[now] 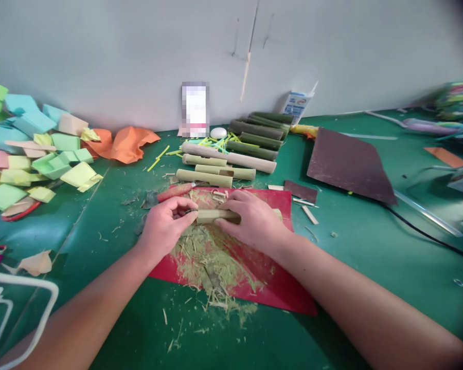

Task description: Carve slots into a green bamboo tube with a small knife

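A short pale green bamboo piece (213,216) lies level between both hands above a red mat (278,288). My right hand (252,221) wraps over its right part and holds it. My left hand (165,226) is closed at its left end, fingers pinched near the tip; what it pinches is too small to make out. A heap of green shavings (210,262) covers the mat under the hands. A reddish stick (175,191) rests at the mat's far left corner.
Pale and dark green bamboo tubes (231,154) are stacked behind the mat near the wall. Coloured paper pieces (31,149) pile at the left, orange paper (125,144) beside them. A brown sheet (347,164) and a black cable (424,234) lie right. A white frame (23,288) sits bottom left.
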Demonstrator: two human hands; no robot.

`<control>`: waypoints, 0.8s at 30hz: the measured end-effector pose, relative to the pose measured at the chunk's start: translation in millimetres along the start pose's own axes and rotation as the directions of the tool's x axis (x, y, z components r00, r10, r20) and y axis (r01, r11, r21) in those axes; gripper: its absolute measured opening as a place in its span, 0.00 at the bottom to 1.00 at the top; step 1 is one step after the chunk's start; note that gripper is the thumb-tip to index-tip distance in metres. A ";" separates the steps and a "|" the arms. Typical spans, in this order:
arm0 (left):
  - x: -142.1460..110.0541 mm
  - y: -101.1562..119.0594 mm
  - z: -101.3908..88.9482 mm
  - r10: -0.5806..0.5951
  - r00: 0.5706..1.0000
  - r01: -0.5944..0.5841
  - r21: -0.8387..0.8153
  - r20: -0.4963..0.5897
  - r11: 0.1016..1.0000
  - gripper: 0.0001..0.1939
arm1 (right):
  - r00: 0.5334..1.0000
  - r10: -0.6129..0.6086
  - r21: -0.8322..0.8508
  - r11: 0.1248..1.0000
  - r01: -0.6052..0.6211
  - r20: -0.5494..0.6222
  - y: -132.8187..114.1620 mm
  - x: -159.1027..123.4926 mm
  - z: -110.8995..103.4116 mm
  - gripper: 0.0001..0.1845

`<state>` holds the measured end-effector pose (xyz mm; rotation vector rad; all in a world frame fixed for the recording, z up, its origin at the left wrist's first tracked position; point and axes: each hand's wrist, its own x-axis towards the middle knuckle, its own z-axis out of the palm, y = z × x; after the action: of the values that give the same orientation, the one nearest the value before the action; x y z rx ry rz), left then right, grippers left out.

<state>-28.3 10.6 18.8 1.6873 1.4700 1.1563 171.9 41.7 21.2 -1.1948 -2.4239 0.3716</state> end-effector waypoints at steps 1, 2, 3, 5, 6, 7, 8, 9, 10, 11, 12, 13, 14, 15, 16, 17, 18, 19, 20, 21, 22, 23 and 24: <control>-0.1 -0.4 0.7 0.001 1.000 -0.001 -0.003 0.005 1.000 0.04 | 1.000 -0.001 0.001 1.000 0.002 -0.002 1.8 0.7 0.6 0.12; 0.0 -0.5 1.2 -0.001 1.000 0.001 -0.005 0.010 1.000 0.03 | 1.000 -0.005 0.002 1.000 0.005 -0.005 3.1 1.1 0.8 0.12; 0.1 -0.5 1.6 -0.003 1.000 0.003 -0.005 0.014 1.000 0.03 | 1.000 -0.011 0.002 1.000 0.011 -0.010 4.0 1.3 0.8 0.12; 0.5 -0.6 1.9 -0.019 1.000 0.019 0.003 0.022 1.000 0.03 | 0.999 -0.025 0.002 1.000 0.025 -0.021 4.5 1.2 0.3 0.12; 0.9 -1.0 1.7 -0.032 0.999 0.032 0.010 0.029 0.999 0.04 | 0.999 -0.031 0.001 1.000 0.031 -0.021 4.4 0.9 0.1 0.12; 1.3 -1.8 1.4 -0.044 0.998 0.044 0.013 0.038 0.999 0.05 | 0.999 -0.035 -0.002 0.999 0.035 -0.020 4.2 0.5 0.0 0.12; 1.8 -3.0 0.9 -0.057 0.997 0.057 0.012 0.051 0.998 0.07 | 0.999 -0.038 -0.006 0.999 0.037 -0.018 4.0 0.0 -0.1 0.13; 2.5 -4.5 0.3 -0.068 0.996 0.067 0.008 0.064 0.998 0.08 | 0.999 -0.039 -0.009 0.999 0.039 -0.016 3.9 -0.5 -0.2 0.13; 3.2 -6.2 -0.5 -0.074 0.994 0.074 0.005 0.081 0.997 0.09 | 0.999 -0.039 -0.011 0.999 0.039 -0.016 3.8 -0.9 -0.1 0.13; 3.9 -7.8 -1.3 -0.073 0.992 0.073 0.002 0.098 0.997 0.10 | 0.999 -0.039 -0.011 0.999 0.038 -0.018 3.8 -1.3 -0.1 0.13; 4.6 -9.2 -2.3 -0.069 0.991 0.069 0.002 0.112 0.998 0.10 | 0.999 -0.039 -0.011 0.999 0.039 -0.019 3.9 -1.6 0.0 0.13; 5.4 -10.3 -3.3 -0.063 0.990 0.063 0.005 0.123 0.998 0.09 | 0.999 -0.040 -0.011 0.999 0.040 -0.019 4.0 -1.8 0.1 0.14; 6.1 -11.0 -4.4 -0.058 0.989 0.057 0.010 0.134 0.998 0.08 | 0.999 -0.038 -0.013 0.999 0.038 -0.020 4.1 -2.0 0.3 0.14; 6.8 -11.4 -5.5 -0.055 0.988 0.053 0.015 0.145 0.998 0.07 | 0.999 -0.037 -0.015 0.999 0.036 -0.019 4.1 -2.1 0.6 0.14; 7.5 -11.5 -6.4 -0.054 0.986 0.051 0.018 0.155 0.999 0.07 | 0.999 -0.034 -0.018 0.999 0.033 -0.020 4.1 -2.3 0.9 0.14; 8.1 -11.3 -7.2 -0.051 0.986 0.049 0.017 0.162 0.999 0.07 | 0.999 -0.029 -0.020 0.999 0.029 -0.022 4.0 -2.5 1.3 0.13; 8.7 -10.9 -7.6 -0.046 0.985 0.045 0.012 0.168 0.999 0.06 | 0.999 -0.026 -0.020 0.999 0.026 -0.026 3.9 -2.7 1.8 0.13; 9.3 -10.2 -7.6 -0.040 0.984 0.040 0.006 0.172 0.999 0.06 | 0.999 -0.025 -0.019 1.000 0.025 -0.031 3.8 -2.9 2.3 0.12; 9.8 -9.3 -7.3 -0.037 0.985 0.038 -0.001 0.171 0.999 0.06 | 0.999 -0.029 -0.017 0.999 0.028 -0.037 3.7 -3.1 2.9 0.11; 10.3 -8.3 -6.6 -0.040 0.985 0.041 -0.005 0.169 0.999 0.06 | 0.999 -0.034 -0.015 0.999 0.034 -0.042 3.7 -3.2 3.5 0.10; 10.7 -7.1 -5.6 -0.049 0.984 0.050 -0.003 0.171 0.999 0.06 | 0.998 -0.041 -0.014 0.999 0.040 -0.047 3.7 -3.1 4.1 0.10; 11.1 -5.8 -4.4 -0.065 0.982 0.064 0.006 0.177 0.998 0.07 | 0.998 -0.049 -0.012 0.999 0.049 -0.049 3.9 -3.0 4.7 0.09; 11.4 -4.7 -3.3 -0.083 0.980 0.081 0.023 0.182 0.996 0.07 | 0.997 -0.057 -0.011 0.998 0.056 -0.051 4.1 -2.7 5.2 0.09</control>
<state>-33.3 22.3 18.6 1.6785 1.4227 0.9228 173.8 41.8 14.3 -1.1231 -2.4120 0.3086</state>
